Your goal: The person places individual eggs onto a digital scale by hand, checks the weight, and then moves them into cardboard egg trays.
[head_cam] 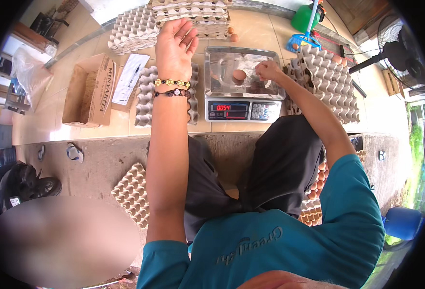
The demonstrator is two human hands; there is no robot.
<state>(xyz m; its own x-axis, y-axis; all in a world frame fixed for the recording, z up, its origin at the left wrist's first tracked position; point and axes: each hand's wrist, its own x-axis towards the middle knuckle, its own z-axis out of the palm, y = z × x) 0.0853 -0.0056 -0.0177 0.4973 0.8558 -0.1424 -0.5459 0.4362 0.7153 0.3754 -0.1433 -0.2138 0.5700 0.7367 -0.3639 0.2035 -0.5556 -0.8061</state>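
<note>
A brown egg (239, 75) lies in the metal pan (227, 92) of a digital scale (245, 110), whose red display is lit. My right hand (267, 70) is over the pan's right side, fingers curled in; whether it holds anything cannot be told. My left hand (178, 45), palm up with fingers apart and empty, is raised above the floor left of the scale. Two beaded bracelets (171, 88) are on that wrist. Beneath the left forearm lies a pulp egg tray (145, 97), mostly hidden, with an egg showing at its right side.
Stacked egg trays (328, 83) stand right of the scale, with eggs on top. More tray stacks (194, 18) are behind it, beside loose eggs (234, 37). Left are an open cardboard box (102, 97) and a paper with a pen (130, 79). A fan (396, 54) stands far right.
</note>
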